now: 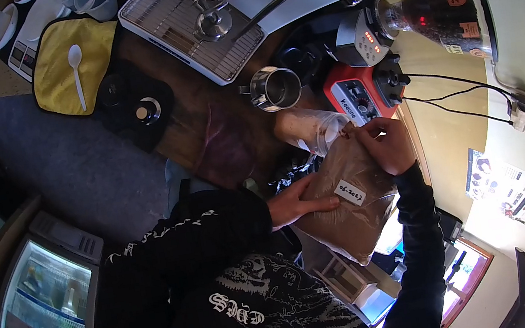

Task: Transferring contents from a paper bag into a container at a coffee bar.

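A clear plastic bag of brown powder [338, 226] is held up in front of my chest, bulging and bearing a small white label with writing. My left hand [299, 203] supports its side, thumb across the front below the label. Pinching the bag's gathered top corner is my right hand [386, 144]. Just beyond that corner is a clear plastic jar [305, 127] with brown residue inside, its round mouth facing the bag. Whether bag and jar touch, I cannot tell. A stainless steel pitcher [281, 87] stands behind the jar.
An espresso machine's drip tray [191, 27] is at the top. On the right are a red-based appliance [359, 93] with cables and a coffee grinder [361, 40]. A dark red cloth [227, 151], a tamper [147, 111] and a white spoon [78, 77] on a yellow cloth [52, 68] lie left.
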{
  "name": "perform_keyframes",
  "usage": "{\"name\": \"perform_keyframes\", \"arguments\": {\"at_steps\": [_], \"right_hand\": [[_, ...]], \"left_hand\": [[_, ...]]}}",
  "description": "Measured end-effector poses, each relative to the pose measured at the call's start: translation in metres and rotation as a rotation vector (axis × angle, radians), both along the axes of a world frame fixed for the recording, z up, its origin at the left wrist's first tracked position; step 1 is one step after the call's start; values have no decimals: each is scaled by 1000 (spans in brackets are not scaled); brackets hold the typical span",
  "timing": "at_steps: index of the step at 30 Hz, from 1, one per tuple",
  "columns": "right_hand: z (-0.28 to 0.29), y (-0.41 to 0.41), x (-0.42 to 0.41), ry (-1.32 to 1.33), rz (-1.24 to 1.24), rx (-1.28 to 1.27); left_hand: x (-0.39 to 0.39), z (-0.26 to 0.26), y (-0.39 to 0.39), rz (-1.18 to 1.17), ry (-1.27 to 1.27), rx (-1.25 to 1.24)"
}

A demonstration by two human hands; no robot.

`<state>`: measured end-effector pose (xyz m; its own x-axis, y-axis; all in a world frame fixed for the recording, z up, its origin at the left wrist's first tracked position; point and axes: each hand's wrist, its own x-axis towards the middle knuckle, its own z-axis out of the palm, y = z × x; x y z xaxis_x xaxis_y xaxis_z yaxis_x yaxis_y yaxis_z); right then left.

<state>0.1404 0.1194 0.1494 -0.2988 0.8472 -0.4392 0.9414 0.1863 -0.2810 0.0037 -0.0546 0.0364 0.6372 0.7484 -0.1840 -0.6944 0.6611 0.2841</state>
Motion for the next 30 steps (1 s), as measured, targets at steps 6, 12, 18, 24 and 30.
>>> {"name": "perform_keyframes", "arguments": {"at_steps": [6, 12, 18, 24, 30], "right_hand": [[6, -1, -4, -18, -6, -16], [5, -1, -5, -35, 0, -22], [14, 2, -7, 22, -33, -195], [19, 5, -7, 0, -60, -306], [8, 5, -4, -39, 7, -204]], "left_hand": [[0, -2, -2, -3, -4, -15], [-3, 1, -2, -10, -12, -34], [-4, 3, -2, 13, -16, -14], [-3, 1, -1, 5, -26, -14], [2, -3, -2, 0, -29, 4]]}}
